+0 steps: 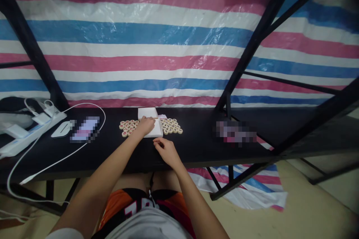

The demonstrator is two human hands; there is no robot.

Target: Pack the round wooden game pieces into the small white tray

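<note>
A white box [156, 130] lies opened on the black table, with its second white half [147, 112] behind it. My left hand [145, 125] reaches over the box near where the two halves meet. Its fingers are bent and bunched; whatever they pinch is hidden. My right hand [166, 152] rests by the box's front right corner, fingers loosely bent and apart, with nothing visible in them. Round xiangqi pieces with red characters [128, 127] are grouped left of the box. More pieces with dark characters [171, 126] lie to its right.
On the left are a phone [85, 129], a white flat device [61, 129], a white cable [63, 161] and a power strip [30, 134] with plugs. A blurred-out item [235, 132] lies at right. Black metal posts [246, 52] and a striped plastic sheet [146, 33] stand behind.
</note>
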